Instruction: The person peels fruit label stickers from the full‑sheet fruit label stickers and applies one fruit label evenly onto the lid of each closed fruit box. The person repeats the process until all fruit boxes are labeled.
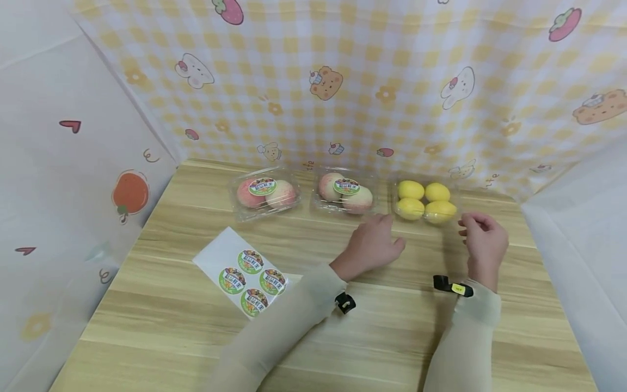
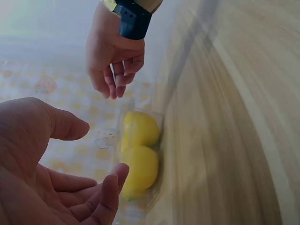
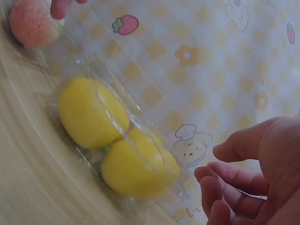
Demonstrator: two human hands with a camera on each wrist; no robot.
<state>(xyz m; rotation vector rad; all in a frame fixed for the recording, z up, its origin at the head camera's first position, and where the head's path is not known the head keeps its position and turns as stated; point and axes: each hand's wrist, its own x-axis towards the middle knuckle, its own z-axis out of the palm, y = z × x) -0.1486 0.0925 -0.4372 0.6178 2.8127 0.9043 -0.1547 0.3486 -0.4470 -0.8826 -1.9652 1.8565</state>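
My left hand (image 1: pixel 369 245) is held just in front of the row of packs, between the middle peaches and the lemons, with nothing in it. To the right of the lemons, my right hand (image 1: pixel 486 242) hangs with loosely bent fingers (image 3: pixel 236 180), also holding nothing. Between and behind the hands stands a clear plastic box with several yellow lemons (image 1: pixel 438 212), and no sticker shows on it. In the left wrist view, the lemons (image 2: pixel 140 166) lie beyond my spread left thumb and fingers (image 2: pixel 110 199).
Two clear boxes, each with two pinkish peaches (image 1: pixel 281 195) (image 1: pixel 357 200) and a round fruit label (image 1: pixel 263 187) on the lid, stand left along the back. A white sheet (image 1: pixel 222 250) with several round stickers (image 1: pixel 251 262) lies at front left. A checked curtain (image 1: pixel 294 114) backs the wooden table (image 1: pixel 382 343).
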